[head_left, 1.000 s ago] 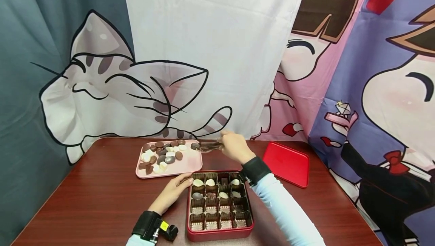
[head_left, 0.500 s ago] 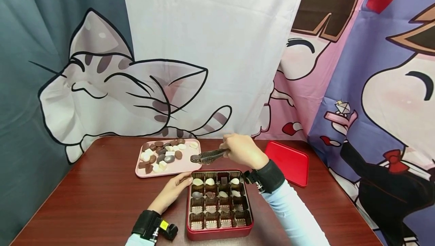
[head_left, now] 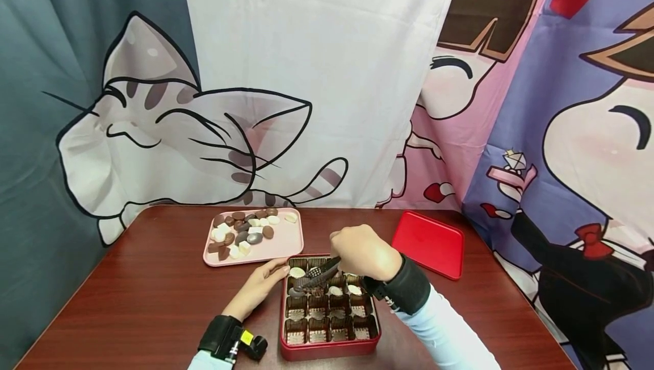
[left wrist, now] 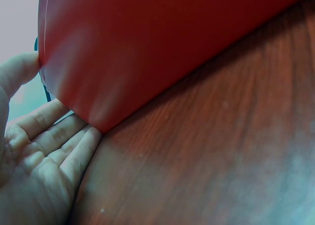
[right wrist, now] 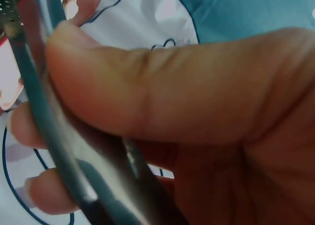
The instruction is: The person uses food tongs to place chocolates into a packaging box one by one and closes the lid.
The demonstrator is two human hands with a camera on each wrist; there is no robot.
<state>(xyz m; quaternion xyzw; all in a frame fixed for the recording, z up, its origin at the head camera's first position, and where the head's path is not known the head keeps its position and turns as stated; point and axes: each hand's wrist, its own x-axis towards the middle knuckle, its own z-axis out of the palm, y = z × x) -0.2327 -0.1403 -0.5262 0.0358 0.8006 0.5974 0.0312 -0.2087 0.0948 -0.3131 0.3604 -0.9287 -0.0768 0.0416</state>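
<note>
My right hand (head_left: 363,251) holds metal tongs (head_left: 321,274), thumb pressed along one arm in the right wrist view. The perforated tong tips are over the left part of a red square box (head_left: 327,353), near a dark oval chocolate (head_left: 295,291). The box has a divided dark insert; chocolates sit in its two back rows, including white pieces (head_left: 353,290), some hidden by hand and tongs. My left hand (head_left: 260,285) rests at the box's far left corner. In the left wrist view, its thumb touches the side near the rim and its fairly straight fingers (left wrist: 78,156) touch the corner.
Behind the box to the left, a pink tray (head_left: 286,245) holds several brown, dark and white chocolates (head_left: 240,234), with one white piece (head_left: 290,218) apart on its right. A red lid-like tray (head_left: 429,245) lies at right. A printed cloth hangs behind the table.
My right hand has brought the tongs from the pink tray's right end toward me and over the box. The white piece there came into view. The left hand stays in place.
</note>
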